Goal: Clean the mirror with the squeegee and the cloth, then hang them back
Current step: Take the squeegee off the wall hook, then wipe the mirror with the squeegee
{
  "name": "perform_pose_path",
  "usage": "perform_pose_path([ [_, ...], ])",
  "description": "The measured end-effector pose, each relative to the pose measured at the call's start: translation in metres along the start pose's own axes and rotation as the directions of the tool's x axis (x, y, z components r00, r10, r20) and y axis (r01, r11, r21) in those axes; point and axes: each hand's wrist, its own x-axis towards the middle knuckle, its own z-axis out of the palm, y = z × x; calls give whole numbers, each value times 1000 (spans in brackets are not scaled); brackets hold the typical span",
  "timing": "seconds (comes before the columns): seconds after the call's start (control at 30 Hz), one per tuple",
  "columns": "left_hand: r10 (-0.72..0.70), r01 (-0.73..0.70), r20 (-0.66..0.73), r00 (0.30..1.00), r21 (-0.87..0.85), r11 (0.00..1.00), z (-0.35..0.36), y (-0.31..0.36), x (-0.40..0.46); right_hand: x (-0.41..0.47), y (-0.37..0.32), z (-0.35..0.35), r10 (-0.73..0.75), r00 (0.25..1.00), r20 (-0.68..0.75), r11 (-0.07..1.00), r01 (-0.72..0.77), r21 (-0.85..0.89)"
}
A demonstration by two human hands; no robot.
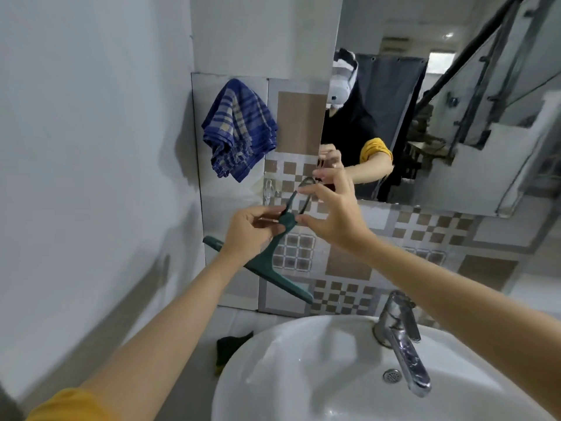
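My left hand (247,230) grips the handle of a dark green squeegee (274,262), whose blade slants down to the right in front of the tiled wall. A thin dark loop (299,197) rises from the handle's top, and my right hand (332,212) pinches it between fingers and thumb. Just left of the loop a small clear hook (268,188) sticks to the tiles. The blue checked cloth (238,130) hangs bunched on the wall above that hook. The mirror (440,117) fills the upper right and reflects a person.
A white sink (273,369) lies below my arms, with a chrome tap (400,338) at its right rear. A dark object (230,347) sits on the floor left of the sink. A plain white wall runs along the left.
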Motion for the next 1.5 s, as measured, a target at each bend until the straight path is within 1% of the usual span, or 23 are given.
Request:
perform_pose_path([
  [0.07,-14,14,43,999,-21,1000,6,17,3,5,2,-25,-140,985,99,985,149,-92],
  [0.13,0,1,86,996,-12,1000,12,35,5,10,2,-49,-225,949,223,956,259,-138],
  [0.17,11,-11,100,995,-4,1000,15,43,6,13,1,-61,-251,933,260,943,296,-153],
  [0.27,54,-60,130,990,42,997,28,65,6,19,3,-92,-287,902,322,924,350,-157],
  [0.33,85,-94,133,987,62,994,39,81,5,20,5,-111,-317,875,367,909,391,-147],
  [0.4,111,-121,128,986,78,990,49,95,5,19,6,-130,-350,851,391,881,441,-172],
  [0.47,135,-150,119,984,131,980,56,107,6,16,9,-147,-352,853,385,869,451,-204],
  [0.57,221,-249,126,967,288,925,64,119,4,11,16,-170,-292,886,360,884,394,-252],
  [0.67,334,-386,194,922,483,786,68,127,1,4,26,-191,-259,908,328,887,359,-291],
  [0.73,425,-477,234,874,573,666,69,129,3,0,29,-203,-243,923,297,897,330,-293],
  [0.8,487,-505,236,841,667,548,73,130,7,-3,31,-214,-229,939,256,908,301,-291],
  [0.87,521,-493,212,827,718,491,80,131,9,-4,32,-223,-211,948,237,919,275,-282],
  [0.93,557,-513,211,803,722,465,88,136,10,-5,33,-230,-197,950,241,925,261,-277],
  [1.0,574,-545,228,786,695,469,95,141,14,-5,35,-237,-190,951,242,915,261,-308],
  [1.13,588,-607,260,766,595,527,104,155,29,1,36,-252,-214,950,229,841,298,-450],
  [1.2,600,-622,262,756,572,535,108,162,36,7,36,-260,-247,942,227,800,330,-501],
  [1.27,620,-639,267,738,570,515,111,169,45,14,37,-266,-270,933,239,778,358,-516],
  [1.33,642,-650,267,719,586,484,115,177,55,21,39,-269,-271,935,228,789,352,-504],
  [1.43,692,-649,241,681,638,416,118,188,69,36,41,-275,-257,959,118,816,281,-506],
  [1.5,713,-618,214,668,694,370,115,193,81,49,44,-280,-250,967,39,825,234,-515],
])
